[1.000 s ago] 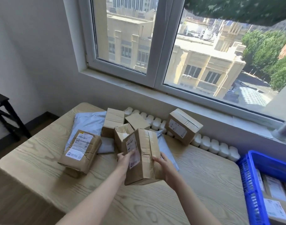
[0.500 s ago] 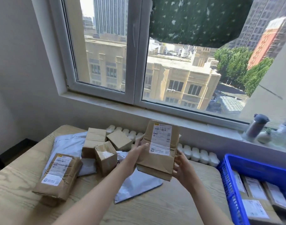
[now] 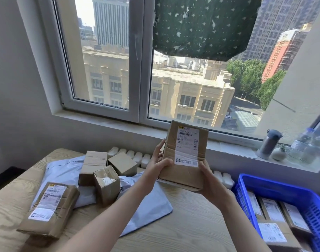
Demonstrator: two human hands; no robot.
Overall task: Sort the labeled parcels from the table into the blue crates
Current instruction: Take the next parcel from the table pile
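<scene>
The brown box (image 3: 182, 160) is up in the air, over the far side of the table (image 3: 191, 226), with its white label (image 3: 187, 146) facing the person. The left hand (image 3: 157, 160) grips the box's left side, with the thumb on the front. The right hand (image 3: 210, 184) holds its bottom right corner from below. Both hands are closed on the box.

This looks like the reading step: the person holds the box up to see the label. The next move, I think, is to carry the box to the right and down, then set it into a free spot.

To the lower right of the box is the blue crate (image 3: 275, 184). In it are labeled parcels (image 3: 271, 210), side by side with their labels up. The crate runs off the picture, so I cannot tell how many there are or how much room is left.

To the lower left of the box, three small boxes (image 3: 106, 184) sit close together on grey mail bags (image 3: 64, 171). Further left of the box lies a flat brown parcel (image 3: 50, 210) with a label on top. All of these still need sorting.
</scene>
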